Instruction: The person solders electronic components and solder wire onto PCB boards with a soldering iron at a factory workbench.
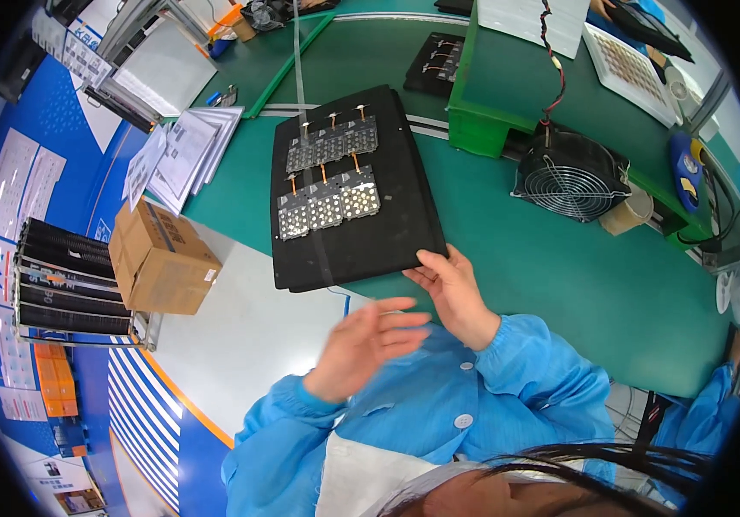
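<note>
A black foam pad (387, 250) lies tilted on the green bench, its near left corner reaching past the bench edge. On it sit two groups of small circuit boards: a far group (333, 145) and a near group (327, 207), with short orange flex strips. My right hand (456, 297) pinches the pad's near right corner, thumb on top and fingers beneath. My left hand (368, 343) is held in front of the pad's near edge, apart from it, fingers stretched out and slightly blurred. Nothing shows in that hand.
A black fan (572, 177) with a wire guard stands at the right beside a green raised shelf (473, 125). Papers (182, 159) lie at the left bench edge. A cardboard box (163, 258) is below them. Another black pad (433, 65) with boards lies farther back.
</note>
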Available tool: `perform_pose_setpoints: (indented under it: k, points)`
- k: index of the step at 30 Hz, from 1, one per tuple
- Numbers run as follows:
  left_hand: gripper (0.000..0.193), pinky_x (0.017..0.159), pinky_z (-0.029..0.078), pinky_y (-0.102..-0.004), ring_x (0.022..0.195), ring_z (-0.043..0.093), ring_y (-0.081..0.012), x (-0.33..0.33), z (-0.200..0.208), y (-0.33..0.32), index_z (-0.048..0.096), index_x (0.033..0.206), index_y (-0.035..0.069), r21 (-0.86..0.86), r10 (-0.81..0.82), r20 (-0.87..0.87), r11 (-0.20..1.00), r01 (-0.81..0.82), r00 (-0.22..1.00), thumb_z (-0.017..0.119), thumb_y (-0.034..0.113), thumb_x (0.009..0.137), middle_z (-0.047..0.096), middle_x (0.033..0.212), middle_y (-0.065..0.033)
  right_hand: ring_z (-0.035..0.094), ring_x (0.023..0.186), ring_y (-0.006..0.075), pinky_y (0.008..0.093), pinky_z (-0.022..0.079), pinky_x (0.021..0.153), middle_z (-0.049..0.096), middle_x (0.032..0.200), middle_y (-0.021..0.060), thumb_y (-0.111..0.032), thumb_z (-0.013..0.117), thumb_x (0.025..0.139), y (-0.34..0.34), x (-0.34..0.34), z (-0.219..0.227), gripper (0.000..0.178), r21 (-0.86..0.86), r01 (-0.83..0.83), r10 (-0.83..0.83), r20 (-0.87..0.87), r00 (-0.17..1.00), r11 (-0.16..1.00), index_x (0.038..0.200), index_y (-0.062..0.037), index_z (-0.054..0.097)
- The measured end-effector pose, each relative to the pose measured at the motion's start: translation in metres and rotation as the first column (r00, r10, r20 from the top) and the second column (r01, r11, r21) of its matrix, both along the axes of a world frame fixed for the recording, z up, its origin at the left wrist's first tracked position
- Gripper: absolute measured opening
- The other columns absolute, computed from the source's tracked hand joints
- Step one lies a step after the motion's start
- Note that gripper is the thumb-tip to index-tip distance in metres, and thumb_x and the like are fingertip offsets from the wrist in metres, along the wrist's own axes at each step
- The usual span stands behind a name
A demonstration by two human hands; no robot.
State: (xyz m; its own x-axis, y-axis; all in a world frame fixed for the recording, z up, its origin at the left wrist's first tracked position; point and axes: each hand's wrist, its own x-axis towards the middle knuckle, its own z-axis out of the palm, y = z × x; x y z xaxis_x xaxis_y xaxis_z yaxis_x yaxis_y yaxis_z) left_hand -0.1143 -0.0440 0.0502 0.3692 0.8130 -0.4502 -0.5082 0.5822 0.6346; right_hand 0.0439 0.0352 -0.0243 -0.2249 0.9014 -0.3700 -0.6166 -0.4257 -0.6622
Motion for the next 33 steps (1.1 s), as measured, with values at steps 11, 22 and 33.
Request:
perform_pose_setpoints:
  k: [11, 22, 33]
  points:
    - [0.036, 0.063, 0.042, -0.0222, 0.077, 0.055, -0.0083, -0.141, 0.034, 0.06, 0.056, 0.114, 0.004, 0.647, 0.583, -0.489, 0.741, -0.179, 0.649, 0.036, 0.032, 0.104, 0.062, 0.092, -0.0056, 0.062, 0.088, 0.0166, 0.0329, 0.049, 0.08, 0.067, 0.098, 0.005, -0.026, 0.06, 0.091, -0.052, 0.073, 0.007, 0.03, -0.02, 0.262, -0.263, -0.031, 0.964, 0.965, 0.112, -0.006, 0.057]
    - [0.041, 0.094, 0.04, -0.0357, 0.114, 0.051, -0.02, -0.082, -0.019, 0.239, 0.059, 0.123, 0.005, 0.368, 0.229, -0.889, 0.873, 0.32, 0.397, 0.042, 0.036, 0.101, 0.06, 0.121, -0.0074, 0.06, 0.074, 0.0093, 0.0228, 0.043, 0.061, 0.069, 0.089, 0.0016, -0.039, 0.053, 0.096, -0.057, 0.124, 0.024, 0.034, 0.044, 0.439, -0.44, 0.146, 0.886, 0.897, 0.107, -0.0077, 0.06]
    - [0.033, 0.065, 0.039, -0.0243, 0.076, 0.05, -0.0073, -0.029, -0.047, 0.161, 0.062, 0.114, 0.004, 0.343, -0.021, -0.823, 0.778, 0.526, 0.567, 0.043, 0.029, 0.102, 0.063, 0.091, 0.0016, 0.061, 0.082, 0.0076, 0.0185, 0.046, 0.067, 0.067, 0.096, 0.0031, -0.027, 0.062, 0.093, -0.06, 0.222, -0.004, 0.025, 0.237, 0.594, -0.635, 0.399, 0.661, 0.768, 0.104, -0.0048, 0.062]
